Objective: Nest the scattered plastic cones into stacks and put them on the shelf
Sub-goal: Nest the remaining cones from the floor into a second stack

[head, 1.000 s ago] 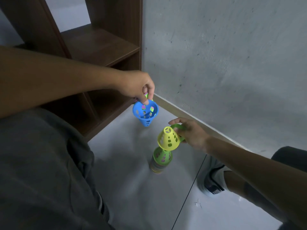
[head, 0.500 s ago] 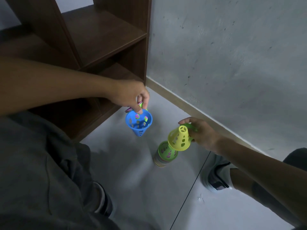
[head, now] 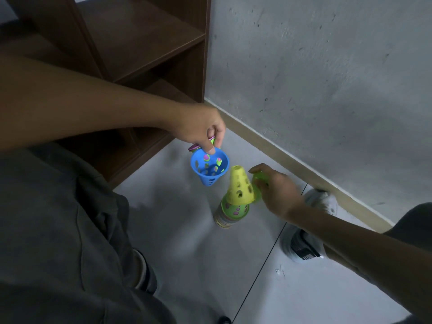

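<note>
My left hand pinches the rim of a blue perforated cone, held mouth up with its tip down, and pink and green cones show under the fingers. My right hand holds a yellow perforated cone, tip up, together with a green cone partly hidden behind it. The yellow cone hangs just over a stack of nested cones with a green one on top, standing on the floor. The dark wooden shelf stands at the upper left.
A grey concrete wall with a pale baseboard runs along the right. My shoe rests on the floor right of the stack. My grey trouser leg fills the lower left.
My right hand has turned the yellow cone from sideways to tip up and lowered it toward the stack. The left hand with the blue cone stayed almost in place. The camera dipped closer.
</note>
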Available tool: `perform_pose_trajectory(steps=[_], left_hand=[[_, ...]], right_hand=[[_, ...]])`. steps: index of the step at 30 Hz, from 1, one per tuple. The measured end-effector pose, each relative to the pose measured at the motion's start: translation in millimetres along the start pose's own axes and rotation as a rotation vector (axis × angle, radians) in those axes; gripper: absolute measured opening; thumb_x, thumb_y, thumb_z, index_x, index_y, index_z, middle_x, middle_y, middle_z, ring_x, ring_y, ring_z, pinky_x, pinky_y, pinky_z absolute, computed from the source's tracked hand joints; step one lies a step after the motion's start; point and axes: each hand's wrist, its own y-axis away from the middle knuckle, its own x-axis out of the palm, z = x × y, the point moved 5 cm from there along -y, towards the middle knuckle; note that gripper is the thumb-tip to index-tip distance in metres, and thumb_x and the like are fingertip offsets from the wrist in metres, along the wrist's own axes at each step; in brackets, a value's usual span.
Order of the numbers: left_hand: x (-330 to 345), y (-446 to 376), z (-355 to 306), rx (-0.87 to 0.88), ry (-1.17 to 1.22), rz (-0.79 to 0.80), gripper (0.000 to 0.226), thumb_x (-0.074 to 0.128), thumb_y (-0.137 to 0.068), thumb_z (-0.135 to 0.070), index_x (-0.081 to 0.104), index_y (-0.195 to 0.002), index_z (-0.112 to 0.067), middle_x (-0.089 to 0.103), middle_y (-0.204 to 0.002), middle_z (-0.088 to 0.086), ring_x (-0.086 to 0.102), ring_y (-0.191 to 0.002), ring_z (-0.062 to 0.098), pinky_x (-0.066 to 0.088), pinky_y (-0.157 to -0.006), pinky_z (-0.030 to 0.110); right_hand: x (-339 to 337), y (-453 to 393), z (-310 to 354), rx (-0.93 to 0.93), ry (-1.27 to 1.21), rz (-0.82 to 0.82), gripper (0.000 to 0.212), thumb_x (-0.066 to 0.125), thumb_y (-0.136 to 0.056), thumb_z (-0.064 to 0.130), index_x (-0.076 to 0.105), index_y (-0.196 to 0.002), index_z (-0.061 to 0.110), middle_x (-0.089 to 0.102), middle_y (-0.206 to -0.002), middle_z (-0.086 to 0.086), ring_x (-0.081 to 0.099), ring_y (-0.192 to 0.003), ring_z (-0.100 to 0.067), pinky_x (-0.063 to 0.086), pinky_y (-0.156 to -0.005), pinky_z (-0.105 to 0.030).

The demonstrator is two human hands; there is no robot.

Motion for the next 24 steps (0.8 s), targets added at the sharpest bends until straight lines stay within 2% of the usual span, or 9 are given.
perform_pose_trajectory(steps=[3, 5, 9, 12, 15, 17, 19, 21, 24], left_hand=[[-1.0, -4.8, -3.9, -0.006, -0.009, -0.001, 0.012, 0.078, -0.086, -0.016, 0.071, -0.095, -0.011, 0.074, -0.083, 0.012, 0.065, -0.059, 0.017, 0.042, -0.053, 0.009], [-1.5, -7.0, -4.9, -0.004, -0.019, -0.004, 0.012, 0.078, -0.087, -0.017, 0.071, -0.095, -0.012, 0.075, -0.085, 0.010, 0.067, -0.063, 0.018, 0.043, -0.054, 0.009], [3.1, -10.5, -1.2, -0.015, -0.019, 0.005, 0.010, 0.077, -0.087, -0.017, 0.071, -0.094, -0.013, 0.074, -0.085, 0.010, 0.062, -0.053, 0.008, 0.043, -0.052, 0.011], [9.0, -11.2, 2.4, -0.023, 0.013, 0.041, 0.011, 0.078, -0.087, -0.018, 0.070, -0.093, -0.015, 0.074, -0.088, 0.014, 0.069, -0.066, 0.025, 0.047, -0.055, 0.016], [14.7, -12.4, -0.1, -0.028, 0.038, 0.067, 0.013, 0.078, -0.086, -0.016, 0.071, -0.096, -0.011, 0.073, -0.092, 0.016, 0.071, -0.078, 0.036, 0.051, -0.057, 0.018], [18.0, -13.4, -2.9, -0.022, 0.042, 0.074, 0.014, 0.078, -0.086, -0.015, 0.071, -0.097, -0.010, 0.073, -0.092, 0.017, 0.070, -0.078, 0.036, 0.050, -0.056, 0.015], [20.3, -13.9, -4.6, -0.015, 0.042, 0.074, 0.013, 0.078, -0.086, -0.015, 0.071, -0.096, -0.011, 0.073, -0.091, 0.015, 0.069, -0.071, 0.028, 0.048, -0.055, 0.013], [22.0, -14.1, -6.1, -0.007, 0.053, 0.076, 0.012, 0.078, -0.086, -0.015, 0.071, -0.095, -0.012, 0.074, -0.088, 0.014, 0.064, -0.061, 0.017, 0.046, -0.054, 0.014], [25.0, -15.6, -8.2, -0.004, 0.072, 0.078, 0.011, 0.079, -0.085, -0.015, 0.071, -0.093, -0.014, 0.074, -0.086, 0.011, 0.061, -0.055, 0.009, 0.046, -0.055, 0.015]], right_hand=[[1.9, 5.3, 5.4, -0.140, 0.131, -0.003, 0.030, 0.048, -0.099, 0.013, 0.055, -0.126, 0.026, 0.067, -0.102, 0.001, 0.062, -0.092, -0.025, 0.049, -0.076, -0.035], [6.6, 8.4, 7.5, -0.235, 0.235, 0.041, 0.031, 0.048, -0.100, 0.016, 0.053, -0.129, 0.027, 0.066, -0.110, 0.001, 0.061, -0.100, -0.028, 0.051, -0.081, -0.040], [6.7, 9.9, 6.8, -0.323, 0.215, 0.075, 0.030, 0.049, -0.101, 0.016, 0.056, -0.129, 0.027, 0.066, -0.117, 0.000, 0.061, -0.105, -0.029, 0.052, -0.085, -0.044], [2.0, 10.0, 1.6, -0.332, 0.175, 0.059, 0.031, 0.049, -0.100, 0.012, 0.058, -0.127, 0.025, 0.067, -0.112, -0.001, 0.063, -0.101, -0.029, 0.053, -0.083, -0.044], [-3.8, 6.7, -4.4, -0.271, 0.095, 0.036, 0.031, 0.049, -0.100, 0.010, 0.059, -0.126, 0.025, 0.069, -0.112, -0.002, 0.064, -0.102, -0.026, 0.052, -0.086, -0.042], [-12.1, 0.8, -8.3, -0.189, -0.009, -0.007, 0.031, 0.050, -0.100, 0.006, 0.061, -0.124, 0.023, 0.071, -0.106, -0.002, 0.066, -0.097, -0.024, 0.051, -0.086, -0.037], [-25.2, -6.1, -12.3, -0.090, -0.120, -0.066, 0.032, 0.053, -0.098, 0.004, 0.063, -0.121, 0.023, 0.071, -0.103, 0.001, 0.066, -0.093, -0.019, 0.050, -0.085, -0.030], [-38.3, -11.3, -16.3, 0.006, -0.279, -0.103, 0.032, 0.054, -0.098, 0.005, 0.063, -0.117, 0.029, 0.069, -0.104, 0.004, 0.064, -0.093, -0.017, 0.052, -0.083, -0.030], [-55.6, -11.2, -19.0, 0.133, -0.562, -0.137, 0.032, 0.056, -0.099, 0.007, 0.060, -0.121, 0.030, 0.066, -0.101, -0.004, 0.066, -0.089, -0.020, 0.057, -0.073, -0.031]])
